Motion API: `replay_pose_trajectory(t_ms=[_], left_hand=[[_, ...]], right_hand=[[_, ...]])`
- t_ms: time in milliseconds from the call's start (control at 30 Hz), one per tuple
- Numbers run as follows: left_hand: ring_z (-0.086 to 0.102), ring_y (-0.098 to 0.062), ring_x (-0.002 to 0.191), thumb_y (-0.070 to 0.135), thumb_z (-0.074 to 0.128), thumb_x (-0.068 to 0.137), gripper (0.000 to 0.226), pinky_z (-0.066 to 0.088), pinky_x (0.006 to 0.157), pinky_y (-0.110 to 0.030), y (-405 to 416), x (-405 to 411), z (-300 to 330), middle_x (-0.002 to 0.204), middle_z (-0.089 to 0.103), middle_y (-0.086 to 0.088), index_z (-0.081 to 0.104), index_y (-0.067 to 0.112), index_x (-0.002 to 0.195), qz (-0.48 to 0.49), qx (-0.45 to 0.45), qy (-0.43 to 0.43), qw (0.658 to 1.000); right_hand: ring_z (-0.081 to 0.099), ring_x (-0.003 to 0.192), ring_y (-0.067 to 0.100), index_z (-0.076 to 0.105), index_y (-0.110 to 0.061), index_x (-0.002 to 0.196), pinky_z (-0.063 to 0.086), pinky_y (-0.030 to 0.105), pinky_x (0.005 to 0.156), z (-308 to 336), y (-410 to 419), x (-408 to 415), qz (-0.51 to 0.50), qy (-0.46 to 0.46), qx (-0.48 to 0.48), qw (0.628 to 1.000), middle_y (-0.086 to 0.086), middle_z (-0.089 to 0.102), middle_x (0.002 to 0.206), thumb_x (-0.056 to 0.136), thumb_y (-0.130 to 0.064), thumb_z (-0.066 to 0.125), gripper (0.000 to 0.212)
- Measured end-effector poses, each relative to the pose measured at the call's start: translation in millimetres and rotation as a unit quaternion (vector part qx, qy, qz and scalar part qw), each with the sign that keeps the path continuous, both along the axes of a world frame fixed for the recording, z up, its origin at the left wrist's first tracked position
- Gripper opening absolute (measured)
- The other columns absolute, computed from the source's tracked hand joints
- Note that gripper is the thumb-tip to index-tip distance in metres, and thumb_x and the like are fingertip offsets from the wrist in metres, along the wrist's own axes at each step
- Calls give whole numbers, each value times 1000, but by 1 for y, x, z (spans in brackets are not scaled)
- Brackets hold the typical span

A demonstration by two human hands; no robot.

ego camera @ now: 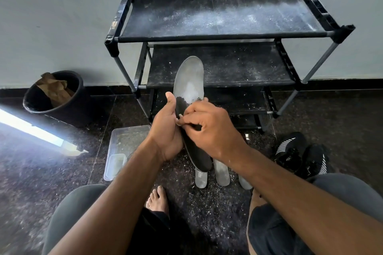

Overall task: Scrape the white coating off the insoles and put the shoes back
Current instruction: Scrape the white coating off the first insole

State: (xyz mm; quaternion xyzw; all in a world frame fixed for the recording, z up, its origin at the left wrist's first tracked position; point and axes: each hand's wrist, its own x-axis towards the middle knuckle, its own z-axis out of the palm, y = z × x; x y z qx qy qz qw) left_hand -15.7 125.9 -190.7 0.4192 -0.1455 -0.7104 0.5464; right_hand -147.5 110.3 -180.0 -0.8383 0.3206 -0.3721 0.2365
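An insole [189, 80] is held upright in front of a black shoe rack [223, 33]; it is gripped by the left hand [165, 128]. The upper part is coated grey-white, the lower part is dark. A small scraper [179, 117] is pinched by the right hand [211, 128] against the dark area. Three coated insoles [221, 172] are laid on the floor below. Black shoes [300, 153] are set at right, a clear tray [124, 141] and a black bin [56, 93] at left.

Long foam insole [189, 80] held upright, toe half coated grey-white, heel half scraped to black, three white-coated insoles [221, 173] laid flat on the floor, pair of black mesh shoes [300, 153] set beside them
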Motion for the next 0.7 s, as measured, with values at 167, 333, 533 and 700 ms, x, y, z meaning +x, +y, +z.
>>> replay_pose_trajectory(t_ms=[167,333,533,700], left_hand=[[70,-26,117,64,25,105,73,53,104,-42,4,-11,2,118,73,-15,67,8,128,-23,2,1,1000],[63,-26,130,65,24,106,80,54,104,-36,-1,0,2,140,64,-18,59,1,140,-8,-6,-12,1000],[60,-29,133,60,21,108,75,51,109,-42,0,-1,3,143,61,-20,54,4,146,19,-25,10,999],[58,-28,135,61,21,108,77,48,112,-40,-1,1,3,145,59,-21,51,2,147,20,-30,9,999]], right_hand=[[63,85,18,78,-5,92,53,29,79,4,-15,-2,-66,-28,5,997,4,67,88,80,-1,76,12],[61,84,11,80,-8,87,50,21,82,4,-6,-1,5,8,14,1000,1,67,86,79,2,75,14],[56,89,12,78,-6,92,48,23,87,5,-17,-11,-9,83,3,997,0,62,91,86,-5,72,9],[57,87,13,77,-4,90,45,15,86,4,-11,-8,-19,81,-1,997,2,63,89,86,-3,71,8]])
